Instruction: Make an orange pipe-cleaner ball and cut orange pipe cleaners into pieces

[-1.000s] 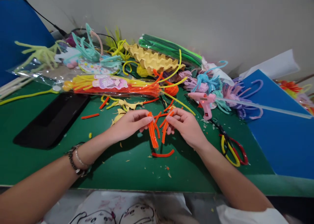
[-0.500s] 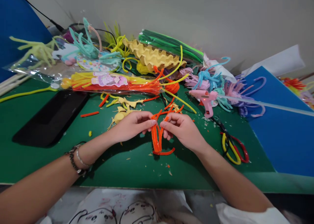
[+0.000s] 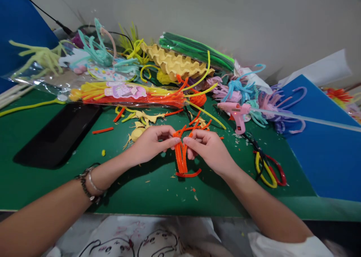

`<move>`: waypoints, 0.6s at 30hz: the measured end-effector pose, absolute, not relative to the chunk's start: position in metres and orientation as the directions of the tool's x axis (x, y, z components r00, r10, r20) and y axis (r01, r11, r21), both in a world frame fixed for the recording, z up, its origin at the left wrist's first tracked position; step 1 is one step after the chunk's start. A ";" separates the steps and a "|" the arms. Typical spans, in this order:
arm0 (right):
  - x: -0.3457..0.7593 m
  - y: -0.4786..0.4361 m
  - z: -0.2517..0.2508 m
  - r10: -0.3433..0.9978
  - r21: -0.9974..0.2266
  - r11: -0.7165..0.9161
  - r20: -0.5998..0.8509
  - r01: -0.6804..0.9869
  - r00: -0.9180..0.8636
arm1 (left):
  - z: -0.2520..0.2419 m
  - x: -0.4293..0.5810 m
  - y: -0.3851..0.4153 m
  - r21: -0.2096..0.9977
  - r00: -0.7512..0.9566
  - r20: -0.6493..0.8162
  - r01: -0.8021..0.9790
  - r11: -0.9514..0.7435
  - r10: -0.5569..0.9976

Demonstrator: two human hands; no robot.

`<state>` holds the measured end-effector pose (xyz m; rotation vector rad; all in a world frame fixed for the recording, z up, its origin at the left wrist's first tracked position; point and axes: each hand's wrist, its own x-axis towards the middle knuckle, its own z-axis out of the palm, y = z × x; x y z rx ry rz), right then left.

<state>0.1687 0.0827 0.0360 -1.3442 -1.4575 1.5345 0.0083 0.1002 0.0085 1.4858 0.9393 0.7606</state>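
Note:
Over the green table, both hands pinch a small bundle of orange pipe cleaners (image 3: 181,161) by its upper end. My left hand (image 3: 156,144) grips the left strands between thumb and fingers. On the other side, my right hand (image 3: 207,147) pinches the right strands close by. Several strands hang down side by side from the fingers. Below them a short orange pipe cleaner piece (image 3: 189,174) lies crosswise; whether it joins the bundle I cannot tell. Just beyond the hands lie more cut orange pieces (image 3: 200,124) and torn egg-carton scraps (image 3: 138,134).
A pink glue gun (image 3: 237,114) with a long clear stick stands right, scissors (image 3: 266,167) nearer. A black tablet-like slab (image 3: 59,136) lies left. Behind are a bag of yellow and orange pipe cleaners (image 3: 126,93), an egg carton (image 3: 177,61) and a green bundle (image 3: 194,48).
My hands have come slightly closer together, narrowing the gap between the orange strands' tops. Both still hold the bundle, and the things around it have not moved.

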 end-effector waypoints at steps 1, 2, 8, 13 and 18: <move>0.168 0.083 0.036 0.928 -0.961 -0.192 -0.243 0.198 -0.281 | 0.008 0.008 0.100 0.990 0.463 -0.041 0.138 -0.027 0.886; 0.168 0.083 0.036 0.931 -0.962 -0.187 -0.238 0.197 -0.276 | 0.008 0.008 0.100 0.989 0.458 -0.029 0.142 -0.040 0.889; 0.166 0.083 0.034 0.939 -0.960 -0.188 -0.237 0.206 -0.250 | 0.008 0.008 0.098 0.979 0.444 0.011 0.178 -0.100 0.896; 0.164 0.082 0.033 0.948 -0.961 -0.171 -0.221 0.217 -0.228 | 0.008 0.008 0.097 0.977 0.415 0.007 0.193 -0.095 0.910; 0.164 0.082 0.030 0.952 -0.961 -0.146 -0.202 0.236 -0.230 | 0.008 0.010 0.098 0.984 0.411 -0.020 0.172 -0.056 0.911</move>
